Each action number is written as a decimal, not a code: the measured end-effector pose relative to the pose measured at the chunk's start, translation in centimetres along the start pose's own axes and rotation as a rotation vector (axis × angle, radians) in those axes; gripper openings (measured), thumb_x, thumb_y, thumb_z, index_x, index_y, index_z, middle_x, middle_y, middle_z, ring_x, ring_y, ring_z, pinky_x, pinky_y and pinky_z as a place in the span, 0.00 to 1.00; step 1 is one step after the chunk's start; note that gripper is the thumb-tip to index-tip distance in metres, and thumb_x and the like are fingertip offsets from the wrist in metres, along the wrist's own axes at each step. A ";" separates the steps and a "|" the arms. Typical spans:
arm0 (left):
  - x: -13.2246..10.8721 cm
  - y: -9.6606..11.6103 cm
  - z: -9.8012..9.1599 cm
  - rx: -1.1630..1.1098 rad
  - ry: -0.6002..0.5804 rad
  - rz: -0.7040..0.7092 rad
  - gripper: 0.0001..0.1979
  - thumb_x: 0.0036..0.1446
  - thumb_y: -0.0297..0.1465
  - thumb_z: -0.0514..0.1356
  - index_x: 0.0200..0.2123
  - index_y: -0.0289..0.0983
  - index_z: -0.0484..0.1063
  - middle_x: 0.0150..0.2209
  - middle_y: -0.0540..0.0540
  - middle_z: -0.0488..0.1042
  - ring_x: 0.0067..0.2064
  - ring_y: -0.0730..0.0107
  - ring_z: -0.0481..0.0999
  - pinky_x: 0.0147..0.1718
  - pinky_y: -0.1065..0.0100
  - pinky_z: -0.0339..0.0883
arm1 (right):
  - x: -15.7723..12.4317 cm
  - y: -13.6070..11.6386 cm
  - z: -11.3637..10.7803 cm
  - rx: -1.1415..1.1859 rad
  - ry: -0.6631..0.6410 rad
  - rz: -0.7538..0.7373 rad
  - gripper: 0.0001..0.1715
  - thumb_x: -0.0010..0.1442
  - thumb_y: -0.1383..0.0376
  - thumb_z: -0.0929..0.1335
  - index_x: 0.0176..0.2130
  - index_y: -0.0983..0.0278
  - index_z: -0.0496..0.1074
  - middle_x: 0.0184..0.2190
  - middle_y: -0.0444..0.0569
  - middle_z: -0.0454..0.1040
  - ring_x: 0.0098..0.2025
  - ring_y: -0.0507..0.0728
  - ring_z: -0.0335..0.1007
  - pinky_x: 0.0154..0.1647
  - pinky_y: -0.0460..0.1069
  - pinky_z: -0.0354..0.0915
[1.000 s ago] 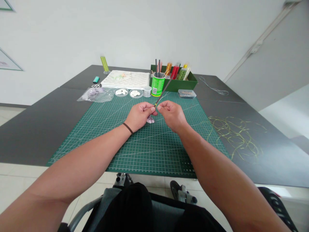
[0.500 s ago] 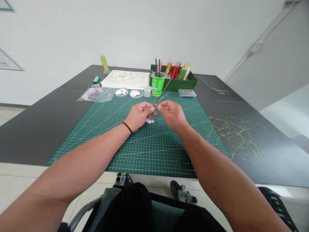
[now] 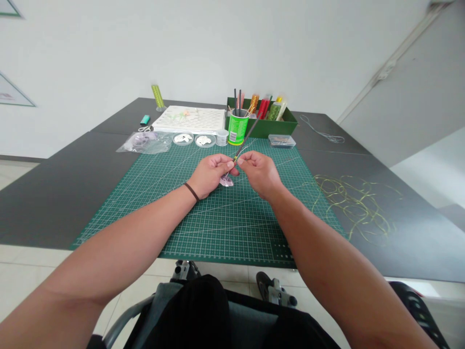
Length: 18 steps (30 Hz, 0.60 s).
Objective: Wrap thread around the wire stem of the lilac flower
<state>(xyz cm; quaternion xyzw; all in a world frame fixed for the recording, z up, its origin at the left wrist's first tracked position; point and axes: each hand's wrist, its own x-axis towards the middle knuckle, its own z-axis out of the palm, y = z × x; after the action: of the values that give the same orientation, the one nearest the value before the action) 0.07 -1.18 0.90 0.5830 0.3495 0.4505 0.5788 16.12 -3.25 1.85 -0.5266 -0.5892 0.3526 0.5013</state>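
Slender dark stem (image 3: pixel 247 138) with lilac petal (image 3: pixel 226 182) at its lower end, pinched between the fingertips of left hand (image 3: pixel 209 175) and right hand (image 3: pixel 260 174), both curled closed, above green cutting mat (image 3: pixel 218 228). Beyond the hands, green can (image 3: pixel 238 130) in green box (image 3: pixel 286 127); right of the right hand, loose yellow-green wire (image 3: pixel 354 208) on dark table (image 3: pixel 43 208).
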 end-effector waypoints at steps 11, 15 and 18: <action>0.5 -0.7 -0.5 -0.103 -0.188 -0.054 0.18 0.52 0.43 0.69 0.28 0.33 0.73 0.26 0.47 0.77 0.27 0.74 0.74 0.27 0.72 0.65 | 0.2 -0.3 0.1 0.158 -0.069 0.079 0.05 0.58 0.66 0.70 0.31 0.63 0.69 0.16 0.36 0.63 0.17 0.46 0.48 0.18 0.45 0.45; 0.5 -0.6 -0.7 -0.183 -0.241 -0.108 0.18 0.51 0.42 0.71 0.26 0.33 0.72 0.24 0.48 0.75 0.26 0.74 0.75 0.28 0.72 0.65 | 0.2 -0.6 -0.2 0.214 -0.122 0.116 0.06 0.56 0.67 0.70 0.29 0.63 0.69 0.19 0.38 0.66 0.19 0.46 0.53 0.21 0.45 0.52; 0.2 -0.3 -0.9 -0.290 -0.278 -0.188 0.17 0.49 0.38 0.73 0.27 0.32 0.73 0.22 0.50 0.73 0.26 0.74 0.75 0.28 0.71 0.66 | 0.2 -0.6 -0.5 0.245 -0.173 0.117 0.04 0.55 0.66 0.71 0.32 0.64 0.71 0.23 0.40 0.70 0.20 0.46 0.54 0.22 0.45 0.52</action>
<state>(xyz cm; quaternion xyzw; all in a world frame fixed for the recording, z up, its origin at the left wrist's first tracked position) -0.61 -0.61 0.57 0.5152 0.2507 0.3552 0.7386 16.40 -3.27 2.61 -0.4624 -0.5511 0.4945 0.4878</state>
